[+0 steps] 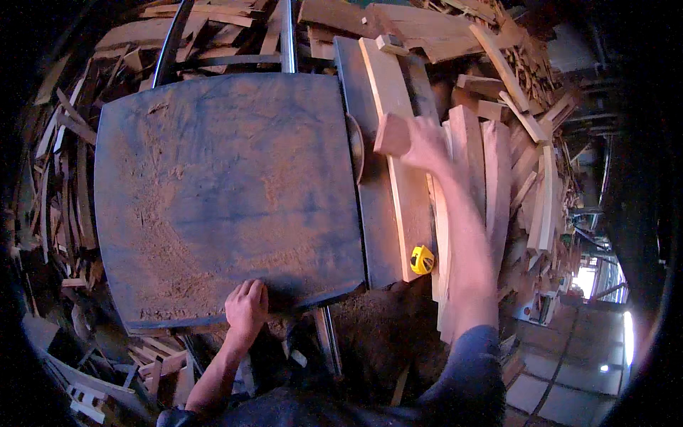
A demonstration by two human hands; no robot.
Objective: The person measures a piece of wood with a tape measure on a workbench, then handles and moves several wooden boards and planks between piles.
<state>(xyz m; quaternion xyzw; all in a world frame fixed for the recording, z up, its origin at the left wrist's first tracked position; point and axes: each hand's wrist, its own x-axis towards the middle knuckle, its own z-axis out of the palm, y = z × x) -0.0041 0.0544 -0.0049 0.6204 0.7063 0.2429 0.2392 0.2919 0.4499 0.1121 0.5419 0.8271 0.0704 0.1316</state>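
Observation:
My right hand (pixel 425 146) grips a short wooden block (pixel 393 135) over a long pale wooden board (pixel 405 206). Left of the block, a round saw blade (pixel 356 149) rises at the right side of a dusty metal saw table (pixel 228 192). On that table's front edge rests my left hand (pixel 247 307), its fingers curled in with nothing visible in them. A yellow tape measure (pixel 422 260) lies at the near end of the pale board, below my right forearm.
Several longer boards (pixel 466 153) lean together right of my right forearm. Offcuts (pixel 64 178) are heaped left of the table, and more scrap wood (pixel 420 28) is piled behind. Sawdust (pixel 160 213) covers much of the tabletop. A metal rail (pixel 287 43) sticks out at the back.

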